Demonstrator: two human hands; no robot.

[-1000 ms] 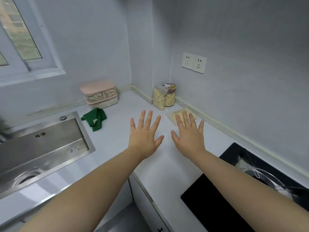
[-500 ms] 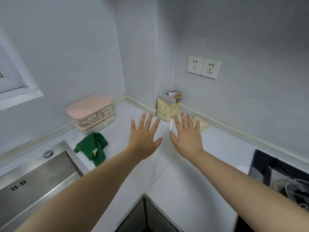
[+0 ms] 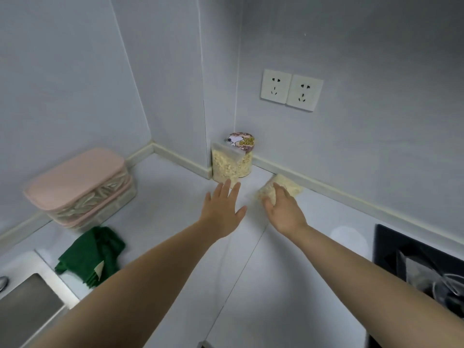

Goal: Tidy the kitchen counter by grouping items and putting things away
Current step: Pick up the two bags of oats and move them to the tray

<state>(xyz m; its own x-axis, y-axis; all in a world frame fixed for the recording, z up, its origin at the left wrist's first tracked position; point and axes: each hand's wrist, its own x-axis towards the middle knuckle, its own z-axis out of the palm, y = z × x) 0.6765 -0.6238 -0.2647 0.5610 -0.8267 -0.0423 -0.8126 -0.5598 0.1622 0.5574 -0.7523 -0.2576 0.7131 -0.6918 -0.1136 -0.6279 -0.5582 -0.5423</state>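
Observation:
On the white counter (image 3: 175,197), a clear bag of pale flakes (image 3: 224,168) stands upright in the wall corner. A round jar with a cartoon lid (image 3: 241,141) stands behind it. A second bag of flakes (image 3: 290,187) lies flat by the right wall. My left hand (image 3: 221,209) is open, palm down, with its fingertips just short of the upright bag. My right hand (image 3: 285,209) has its fingers curled over the near end of the flat bag.
A pink-lidded stack of containers (image 3: 77,187) sits against the left wall, with a folded green cloth (image 3: 93,252) in front of it. A steel sink (image 3: 27,305) is at the lower left and a black cooktop (image 3: 391,249) at the right. Two wall sockets (image 3: 291,90) are above the jar.
Both hands have reached further toward the corner. The right hand, spread flat before, now curls over the flat bag. The view has shifted closer to the corner.

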